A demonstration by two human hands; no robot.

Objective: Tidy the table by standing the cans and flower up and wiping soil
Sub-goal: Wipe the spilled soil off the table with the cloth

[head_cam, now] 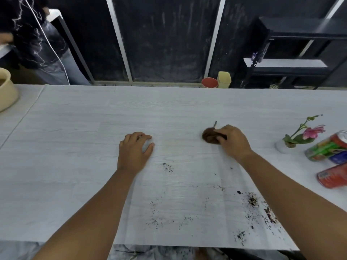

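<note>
My right hand [232, 142] grips a brown cloth [210, 135] bunched on the white table [75, 128], right of centre. My left hand [136, 150] rests on the table with its fingers loosely curled and nothing in it. Dark soil [252, 200] is scattered over the near right of the table, with a smaller patch of soil [167, 167] near the middle. At the right edge a small pink flower [312, 132] stands in a white pot [281, 146]. Beside it lie a green and red can [326, 147], a blue can [339, 156] and a red can [333, 177], all on their sides.
A beige pot [5, 91] sits at the table's far left. Beyond the far edge stand a red cup [209, 82] and a yellow container [223, 79]. A person in dark clothes [37, 40] stands at the back left. Dark shelving [293, 59] is at the back right.
</note>
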